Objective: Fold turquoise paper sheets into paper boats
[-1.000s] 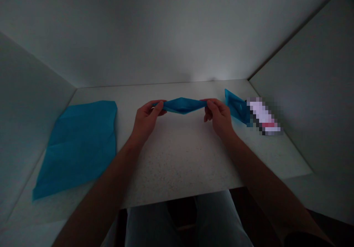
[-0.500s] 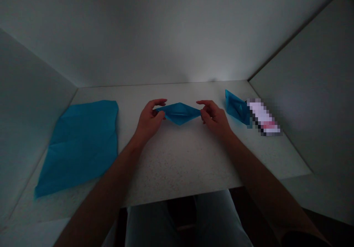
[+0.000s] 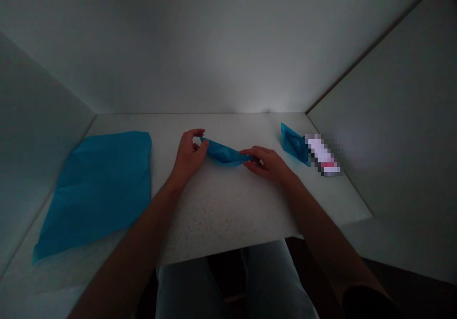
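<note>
Between my two hands is a folded blue paper boat (image 3: 224, 154), tilted with its right end lower and nearer to me. My left hand (image 3: 190, 153) pinches its left tip between thumb and fingers. At the other end, my right hand (image 3: 266, 162) grips the right tip, thumb below and fingers above. The boat's long sides are pressed fairly close together, and both tips are partly covered by my fingers. To the right of my right hand stands a second folded blue paper boat (image 3: 295, 145), touched by neither hand.
A large creased sheet of blue paper (image 3: 103, 190) lies on the left of the pale speckled table (image 3: 214, 214). Behind the second boat, at the right, is a pixelated phone-like object (image 3: 323, 154). Walls (image 3: 200, 47) close in the table at the back and both sides.
The boat has gone from level and spread wide to tilted and narrower. My right hand has moved lower and turned its grip on the tip. The view has shifted slightly.
</note>
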Motion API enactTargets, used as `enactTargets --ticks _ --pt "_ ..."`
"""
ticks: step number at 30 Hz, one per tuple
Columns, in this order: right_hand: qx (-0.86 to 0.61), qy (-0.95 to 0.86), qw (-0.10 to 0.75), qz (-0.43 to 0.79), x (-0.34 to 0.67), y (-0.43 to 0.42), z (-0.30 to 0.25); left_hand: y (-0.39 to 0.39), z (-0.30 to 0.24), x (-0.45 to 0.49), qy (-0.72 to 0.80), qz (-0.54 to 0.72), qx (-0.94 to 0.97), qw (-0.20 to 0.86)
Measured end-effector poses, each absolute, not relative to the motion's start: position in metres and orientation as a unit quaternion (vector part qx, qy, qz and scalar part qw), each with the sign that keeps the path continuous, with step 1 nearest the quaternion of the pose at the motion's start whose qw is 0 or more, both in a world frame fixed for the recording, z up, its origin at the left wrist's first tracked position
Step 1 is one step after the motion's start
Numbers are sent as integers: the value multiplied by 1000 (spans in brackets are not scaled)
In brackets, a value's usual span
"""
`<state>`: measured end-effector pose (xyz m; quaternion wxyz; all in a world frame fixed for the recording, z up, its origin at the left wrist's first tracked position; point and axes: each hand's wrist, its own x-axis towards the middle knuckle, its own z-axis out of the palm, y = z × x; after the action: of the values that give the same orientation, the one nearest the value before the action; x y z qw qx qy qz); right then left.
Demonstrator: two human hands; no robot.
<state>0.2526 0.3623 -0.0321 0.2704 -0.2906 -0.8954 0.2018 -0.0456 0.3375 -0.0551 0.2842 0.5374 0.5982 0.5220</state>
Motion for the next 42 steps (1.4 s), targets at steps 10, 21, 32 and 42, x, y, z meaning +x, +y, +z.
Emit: enactTargets --ticks 10,21,32,42 --pt "-348 -905 232 75 274 327 6 345 -60 -51 592 550 536 245" --pt "-583 -761 281 -37 373 253 -14 344 -55 -49 582 509 605 189" --pt "-632 -695 322 -116 360 205 -16 327 -23 -39 516 566 624 160" --pt "-733 -590 301 154 382 51 -73 237 5 -143 702 302 637 103"
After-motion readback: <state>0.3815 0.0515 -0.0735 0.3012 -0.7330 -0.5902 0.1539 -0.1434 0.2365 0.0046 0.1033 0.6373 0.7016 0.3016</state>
